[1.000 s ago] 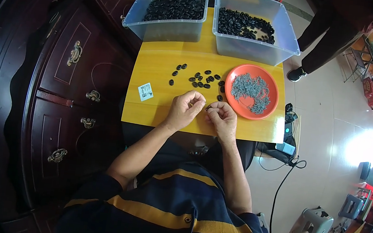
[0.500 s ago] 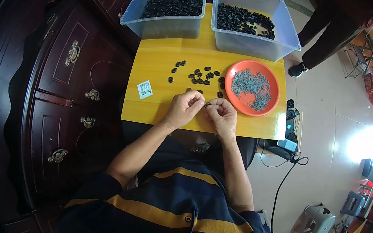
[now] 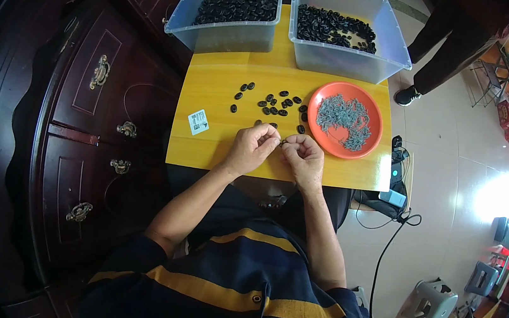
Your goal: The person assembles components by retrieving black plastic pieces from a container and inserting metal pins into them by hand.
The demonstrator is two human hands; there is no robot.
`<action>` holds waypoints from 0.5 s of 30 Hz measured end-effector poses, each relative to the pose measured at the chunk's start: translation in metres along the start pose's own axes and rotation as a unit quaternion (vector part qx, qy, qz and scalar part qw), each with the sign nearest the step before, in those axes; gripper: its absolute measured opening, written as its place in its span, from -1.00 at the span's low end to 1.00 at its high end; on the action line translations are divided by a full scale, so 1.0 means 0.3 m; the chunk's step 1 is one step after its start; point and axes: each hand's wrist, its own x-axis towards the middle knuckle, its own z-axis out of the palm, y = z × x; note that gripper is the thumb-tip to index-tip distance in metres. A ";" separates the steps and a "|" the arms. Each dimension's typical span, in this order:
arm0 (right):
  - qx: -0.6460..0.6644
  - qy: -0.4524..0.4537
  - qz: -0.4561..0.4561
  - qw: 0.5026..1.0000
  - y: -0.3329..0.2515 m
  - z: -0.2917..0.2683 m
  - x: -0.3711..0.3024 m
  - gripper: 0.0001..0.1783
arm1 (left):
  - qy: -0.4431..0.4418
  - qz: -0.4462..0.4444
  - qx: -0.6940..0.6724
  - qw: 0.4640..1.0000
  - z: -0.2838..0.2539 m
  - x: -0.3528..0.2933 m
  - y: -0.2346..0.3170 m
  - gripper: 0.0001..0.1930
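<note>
My left hand (image 3: 252, 150) and my right hand (image 3: 303, 162) meet tip to tip above the near part of the yellow table (image 3: 217, 154). The fingers of both are pinched together on a small dark piece (image 3: 282, 142), mostly covered by the fingertips, so its kind is unclear. Just beyond lie several loose black oval pieces (image 3: 274, 111), some with a slot-like middle. To the right of them, close to my right hand, sits an orange-red plate (image 3: 367, 149) with a heap of small grey metal-looking pieces (image 3: 342, 116) in it.
Two translucent plastic bins, a left one (image 3: 218, 43) and a right one (image 3: 342, 62), stand at the table's far end, holding many black pieces. A white printed label (image 3: 198, 122) lies at left. Dark wooden cabinets (image 3: 79, 137) flank the left side. A person's legs (image 3: 436, 48) show at far right.
</note>
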 end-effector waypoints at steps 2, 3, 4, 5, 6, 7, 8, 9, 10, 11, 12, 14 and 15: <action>0.000 0.001 0.001 1.000 0.002 -0.001 0.000 -0.88 | -0.001 -0.003 -0.001 1.000 0.001 0.000 0.003 -0.96; -0.001 0.001 0.002 1.000 0.004 -0.003 0.001 -0.88 | -0.005 -0.002 0.011 1.000 0.002 0.001 0.007 -0.96; -0.001 0.001 0.002 1.000 0.008 -0.004 0.002 -0.88 | -0.009 -0.001 0.023 1.000 0.003 0.003 0.010 -0.96; -0.002 0.001 -0.002 1.000 0.014 -0.006 0.004 -0.88 | -0.009 -0.001 0.023 1.000 0.003 0.003 0.011 -0.96; -0.003 0.001 -0.005 1.000 0.018 -0.007 0.004 -0.88 | -0.010 -0.004 0.031 0.999 0.004 0.004 0.013 -0.96; -0.003 0.001 -0.005 1.000 0.021 -0.006 0.005 -0.88 | -0.011 -0.006 0.039 0.999 0.005 0.004 0.015 -0.95; -0.009 0.006 -0.006 1.000 0.024 -0.005 0.008 -0.88 | -0.011 -0.006 0.039 0.999 0.007 0.005 0.014 -0.95; -0.015 0.010 -0.007 1.000 0.023 -0.001 0.010 -0.88 | -0.017 -0.002 0.044 0.999 0.006 0.006 0.012 -0.96; -0.014 0.009 -0.007 1.000 0.021 -0.001 0.008 -0.88 | -0.022 0.002 0.048 0.999 0.005 0.008 0.012 -0.96; -0.009 0.005 -0.006 1.000 0.016 -0.002 0.006 -0.88 | -0.022 0.002 0.049 0.999 0.001 0.012 0.012 -0.96; -0.004 0.000 -0.006 1.000 0.012 -0.004 0.004 -0.88 | -0.034 -0.014 0.044 0.998 -0.005 0.017 0.014 -0.96; 0.001 0.001 -0.011 1.000 0.014 -0.009 0.005 -0.88 | -0.045 -0.030 0.040 0.998 -0.014 0.023 0.004 -0.96; 0.006 0.002 -0.015 1.000 0.012 -0.008 0.005 -0.88 | -0.042 -0.029 0.011 0.999 -0.019 0.026 -0.008 -0.92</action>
